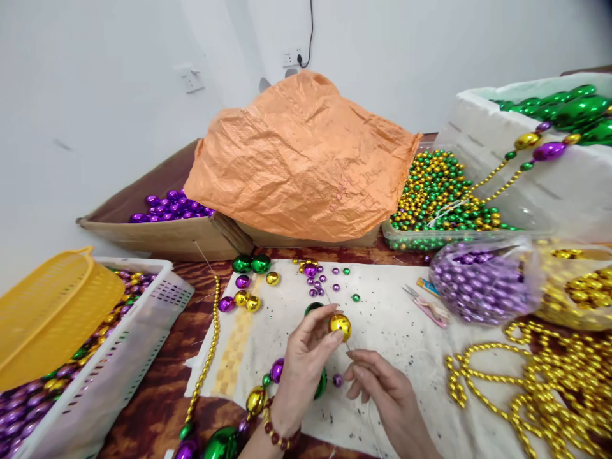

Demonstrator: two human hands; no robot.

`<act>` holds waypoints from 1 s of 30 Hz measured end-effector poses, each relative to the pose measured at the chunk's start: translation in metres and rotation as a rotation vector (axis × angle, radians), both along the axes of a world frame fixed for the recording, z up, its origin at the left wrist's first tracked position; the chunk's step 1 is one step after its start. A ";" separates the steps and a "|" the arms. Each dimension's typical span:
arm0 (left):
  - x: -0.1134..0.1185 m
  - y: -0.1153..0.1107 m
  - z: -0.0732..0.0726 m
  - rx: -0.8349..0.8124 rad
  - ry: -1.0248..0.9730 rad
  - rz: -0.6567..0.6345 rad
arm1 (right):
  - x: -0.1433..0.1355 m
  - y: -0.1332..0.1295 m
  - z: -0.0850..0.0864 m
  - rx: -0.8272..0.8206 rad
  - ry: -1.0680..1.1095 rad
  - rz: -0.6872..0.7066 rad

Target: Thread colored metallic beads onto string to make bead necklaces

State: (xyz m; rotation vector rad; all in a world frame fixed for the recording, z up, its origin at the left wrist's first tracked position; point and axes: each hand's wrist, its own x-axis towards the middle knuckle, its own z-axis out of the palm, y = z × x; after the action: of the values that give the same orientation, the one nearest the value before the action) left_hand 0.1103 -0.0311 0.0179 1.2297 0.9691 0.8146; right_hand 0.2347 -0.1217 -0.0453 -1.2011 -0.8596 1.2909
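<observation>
My left hand (308,357) pinches a shiny gold ball (340,326) between thumb and fingers over the white cloth (406,363). Just right of and below the ball, my right hand (380,386) has its thumb and fingertips together at a thin thread, which is hard to make out. A small purple bead (338,380) is beside the right fingertips. Partly hidden behind my left hand is a green ball (320,384). A string of large beads, with a gold one (257,400) and a green one (221,444), runs off to the lower left.
Loose beads (241,298) lie on the cloth's far side. Scissors (428,306) and bags of purple beads (482,280) and gold beads (588,287) are at the right, above gold strands (554,382). A white basket (157,325) stands left; boxes and an orange sack (301,159) stand behind.
</observation>
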 end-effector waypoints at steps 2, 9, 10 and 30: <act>0.003 0.000 0.000 0.033 0.102 -0.119 | 0.005 -0.003 -0.004 -0.059 0.054 -0.092; 0.014 0.068 0.000 0.599 0.630 -0.264 | 0.026 -0.011 -0.018 -0.121 0.122 -0.261; 0.018 0.082 -0.002 0.674 0.751 -0.323 | 0.028 -0.011 -0.020 -0.123 0.107 -0.273; 0.040 0.109 -0.017 0.417 0.490 -0.366 | 0.030 -0.015 -0.023 -0.140 0.063 -0.223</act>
State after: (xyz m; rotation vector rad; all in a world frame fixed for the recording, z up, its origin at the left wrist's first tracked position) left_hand 0.1504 0.0776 0.0008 1.9637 0.9380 0.4365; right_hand 0.2644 -0.1370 -0.0683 -1.3192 -0.5801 1.2146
